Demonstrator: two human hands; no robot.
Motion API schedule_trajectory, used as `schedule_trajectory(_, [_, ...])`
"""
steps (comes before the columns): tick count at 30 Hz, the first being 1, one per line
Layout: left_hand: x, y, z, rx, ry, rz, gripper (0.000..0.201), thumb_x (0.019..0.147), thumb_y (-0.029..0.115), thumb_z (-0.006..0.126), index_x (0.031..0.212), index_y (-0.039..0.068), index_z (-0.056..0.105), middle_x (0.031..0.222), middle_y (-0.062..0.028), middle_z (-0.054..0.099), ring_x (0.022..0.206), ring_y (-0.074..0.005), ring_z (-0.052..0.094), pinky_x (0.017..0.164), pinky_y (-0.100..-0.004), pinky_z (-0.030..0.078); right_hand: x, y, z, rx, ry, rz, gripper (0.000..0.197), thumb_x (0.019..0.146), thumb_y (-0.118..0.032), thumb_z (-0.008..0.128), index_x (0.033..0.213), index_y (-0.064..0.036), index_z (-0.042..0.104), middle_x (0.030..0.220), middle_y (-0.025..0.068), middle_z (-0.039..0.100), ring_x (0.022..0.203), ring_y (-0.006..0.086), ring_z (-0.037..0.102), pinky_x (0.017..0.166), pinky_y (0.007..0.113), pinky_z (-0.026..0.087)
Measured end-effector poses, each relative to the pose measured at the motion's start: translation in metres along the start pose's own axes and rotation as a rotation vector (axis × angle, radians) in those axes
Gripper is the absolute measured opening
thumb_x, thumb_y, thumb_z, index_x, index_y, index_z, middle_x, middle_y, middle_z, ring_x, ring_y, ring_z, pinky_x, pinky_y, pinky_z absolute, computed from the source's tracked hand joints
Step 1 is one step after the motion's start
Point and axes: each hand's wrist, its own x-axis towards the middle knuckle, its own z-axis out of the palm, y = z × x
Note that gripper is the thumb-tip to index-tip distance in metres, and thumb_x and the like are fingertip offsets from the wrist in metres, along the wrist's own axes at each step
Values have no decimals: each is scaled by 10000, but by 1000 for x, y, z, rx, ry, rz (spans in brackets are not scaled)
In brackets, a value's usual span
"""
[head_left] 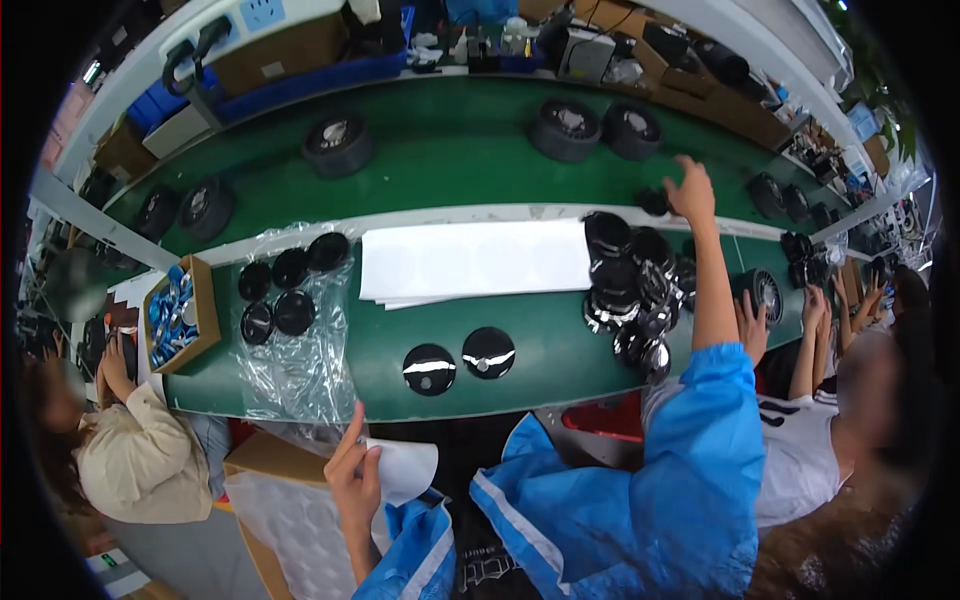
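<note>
The right hand (692,192), its fingers spread wide, is near 1 black part (652,201), while the left hand (352,482) holds 1 white sheet (408,468).

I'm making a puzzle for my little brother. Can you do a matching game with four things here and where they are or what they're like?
Things
1. White sheets
2. Two black discs
3. Open cardboard box
4. Right hand

Places and states
A. Filled with blue and silver pieces
B. Reaching above the far green surface
C. Side by side near the table's front edge
D. Lying flat beside the white rail

Pairs: 1-D, 2-C, 3-A, 4-B
</note>
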Motion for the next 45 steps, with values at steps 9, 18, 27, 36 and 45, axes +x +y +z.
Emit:
schedule_trajectory(9, [-2,-9,5,22,64,-69,327,943,-8,718,750,-68,462,1491,-215,713,667,-69,467,538,-266,327,6,97,95,24,-500,264,975,734,-642,939,1414,17,702,1371,275,738,1357,404,671,1121,494,544])
schedule_trajectory(18, [17,1,20,-6,12,-89,407,1026,46,673,748,-50,392,1540,-233,675,715,-51,420,604,-273,349,8,73,97,-69,-556,241,905,726,-560,953,1412,-27,701,1336,256,717,1286,403,689,1078,493,576])
schedule_trajectory(27, [-4,-6,3,-11,17,-99,334,1022,24,667,772,-74,469,1524,-224,691,794,-68,533,646,-257,388,-20,-5,-30,437,-551,294,810,760,-434,939,1425,-54,677,1336,265,696,1266,415,686,1071,492,573])
schedule_trajectory(36, [7,0,5,-10,-46,-38,273,990,17,706,810,-95,534,1486,-223,716,952,-123,683,714,-259,474,-88,-42,-50,189,-527,-31,720,830,-436,938,1366,-7,720,1295,259,727,1239,401,704,1057,455,561])
schedule_trajectory(45, [-3,0,1,-87,11,-51,270,1001,25,677,798,-82,536,1461,-174,750,740,-66,527,625,-274,399,-89,-28,-37,314,-576,-17,710,912,-518,865,1425,-50,714,1376,251,726,1292,434,686,1098,483,551])
